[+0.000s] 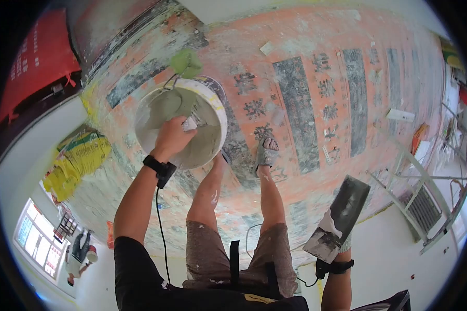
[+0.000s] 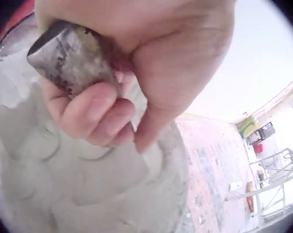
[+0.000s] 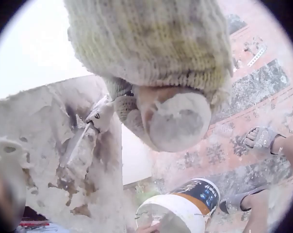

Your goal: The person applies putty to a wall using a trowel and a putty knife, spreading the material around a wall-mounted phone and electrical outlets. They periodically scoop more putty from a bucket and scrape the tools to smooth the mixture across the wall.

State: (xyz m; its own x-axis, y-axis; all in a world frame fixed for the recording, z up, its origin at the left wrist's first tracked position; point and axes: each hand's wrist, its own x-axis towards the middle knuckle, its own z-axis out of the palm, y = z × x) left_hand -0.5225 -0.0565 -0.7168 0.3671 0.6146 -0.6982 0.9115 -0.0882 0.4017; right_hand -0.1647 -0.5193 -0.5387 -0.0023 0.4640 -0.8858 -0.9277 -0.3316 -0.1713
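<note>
A white bucket [image 1: 219, 103] of pale grey putty [image 2: 83, 179] stands on the printed floor covering, just ahead of the feet. My bare left hand [image 1: 172, 137] reaches inside its mouth and grips the putty-smeared handle [image 2: 71, 58] of what looks like a putty knife; its blade is mostly hidden in the left wrist view. Low at the right, my right hand [image 3: 151, 43], in a knitted glove, grips the round-ended handle [image 3: 179, 121] of a plastering trowel [image 1: 352, 199]. White putty [image 1: 329, 223] clings to the trowel's wide flat blade, held well apart from the bucket.
Just beyond the bucket is a green object [image 1: 186, 63]. A yellow bag [image 1: 80, 163] lies at the left, and a red sheet [image 1: 39, 65] farther up. At the right stands a metal frame [image 1: 420, 189]. Another person [image 1: 79, 259] is far off near a window.
</note>
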